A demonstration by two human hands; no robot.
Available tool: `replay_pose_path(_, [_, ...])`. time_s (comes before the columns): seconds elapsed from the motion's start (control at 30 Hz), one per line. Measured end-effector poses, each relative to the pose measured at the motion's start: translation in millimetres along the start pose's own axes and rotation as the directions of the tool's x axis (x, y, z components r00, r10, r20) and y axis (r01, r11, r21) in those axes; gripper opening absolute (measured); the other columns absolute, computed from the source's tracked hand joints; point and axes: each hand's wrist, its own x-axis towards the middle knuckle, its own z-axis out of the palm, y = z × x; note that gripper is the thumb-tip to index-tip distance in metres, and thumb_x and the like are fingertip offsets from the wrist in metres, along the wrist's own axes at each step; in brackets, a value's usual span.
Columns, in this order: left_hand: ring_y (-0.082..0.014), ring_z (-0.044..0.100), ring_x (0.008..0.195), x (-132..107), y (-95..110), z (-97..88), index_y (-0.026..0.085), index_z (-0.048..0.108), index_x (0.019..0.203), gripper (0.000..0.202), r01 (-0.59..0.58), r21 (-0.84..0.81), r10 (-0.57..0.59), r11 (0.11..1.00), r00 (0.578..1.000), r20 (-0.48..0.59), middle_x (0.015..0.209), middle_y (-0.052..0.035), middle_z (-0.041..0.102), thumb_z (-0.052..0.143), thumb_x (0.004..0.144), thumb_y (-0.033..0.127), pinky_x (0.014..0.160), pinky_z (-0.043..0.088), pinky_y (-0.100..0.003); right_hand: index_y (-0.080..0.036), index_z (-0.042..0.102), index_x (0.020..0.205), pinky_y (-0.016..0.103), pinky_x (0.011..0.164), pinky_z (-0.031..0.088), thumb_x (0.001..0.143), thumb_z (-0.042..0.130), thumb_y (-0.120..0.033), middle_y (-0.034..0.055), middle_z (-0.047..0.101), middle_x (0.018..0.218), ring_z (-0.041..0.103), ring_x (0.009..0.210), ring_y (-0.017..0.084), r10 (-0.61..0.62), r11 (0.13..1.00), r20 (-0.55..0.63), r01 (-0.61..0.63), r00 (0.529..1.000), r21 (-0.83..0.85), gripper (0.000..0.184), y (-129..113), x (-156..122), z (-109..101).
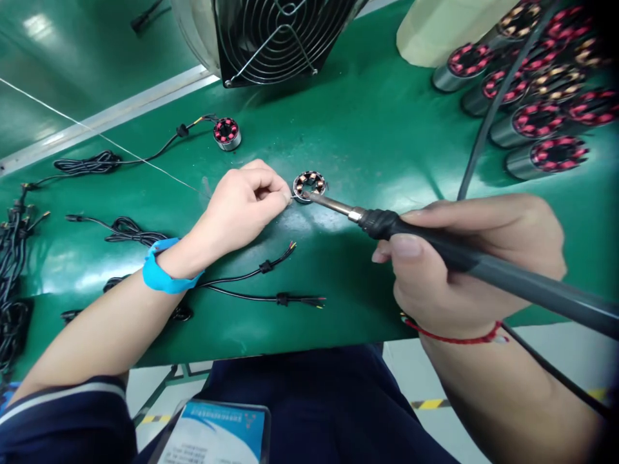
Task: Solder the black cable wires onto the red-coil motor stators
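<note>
A small motor stator (316, 179) with copper windings sits on the green bench in front of me. My right hand (464, 258) grips a soldering iron (435, 241), its metal tip at the stator's near edge. To the stator's left, my left hand (246, 200) is closed in a pinch on thin solder wire (104, 136). The wire runs in from the upper left, and a short silvery end shows between the fingertips and the stator. Whether the wire touches the iron tip I cannot tell. A blue band (167, 274) circles my left wrist.
A fan (285, 38) stands at the back. Several stators (536, 122) are grouped at the back right. Another stator (227, 133) with a cable attached lies back left. Black cables (242, 278) lie near my left arm, and a cable bundle (14, 258) fills the left edge.
</note>
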Motion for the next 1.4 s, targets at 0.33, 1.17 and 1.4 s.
replay_pose_path(0.33, [-0.0139, 0.059, 0.076, 0, 3, 0.1, 0.017, 0.063, 0.063, 0.014, 0.020, 0.005, -0.020, 1.000, 1.000, -0.003, 0.077, -0.0007, 0.066, 0.056, 0.076, 0.014, 0.079, 0.053, -0.033, -0.020, 0.068, 0.087, 0.027, 0.050, 0.054, 0.076, 0.075, -0.040, -0.0006, 0.069, 0.073, 0.070, 0.059, 0.014, 0.061, 0.997, 0.115, -0.054, 0.992, -0.062, 0.023, -10, -2, 0])
replay_pose_path(1.17, [-0.0154, 0.060, 0.080, 0, 7, -0.1, 0.017, 0.061, 0.064, 0.014, 0.038, -0.019, -0.038, 0.999, 0.999, -0.002, 0.075, -0.0018, 0.064, 0.057, 0.077, 0.013, 0.084, 0.052, -0.035, -0.020, 0.066, 0.089, 0.029, 0.047, 0.053, 0.073, 0.075, -0.028, 0.0005, 0.066, 0.071, 0.068, 0.057, 0.016, -0.028, 1.000, 0.054, 0.027, 0.998, 0.007, 0.019, -9, 3, 5])
replay_pose_path(1.4, [-0.0143, 0.059, 0.077, 0, 4, -0.5, 0.017, 0.062, 0.064, 0.014, 0.034, -0.020, -0.034, 0.999, 0.999, -0.006, 0.076, -0.0021, 0.064, 0.057, 0.077, 0.015, 0.078, 0.051, -0.032, -0.032, 0.061, 0.120, 0.040, 0.090, 0.060, 0.086, 0.067, -0.021, 0.0015, 0.072, 0.115, 0.071, 0.103, 0.023, -0.085, 0.995, 0.294, 0.099, 0.952, -0.031, 0.036, -22, 19, 2])
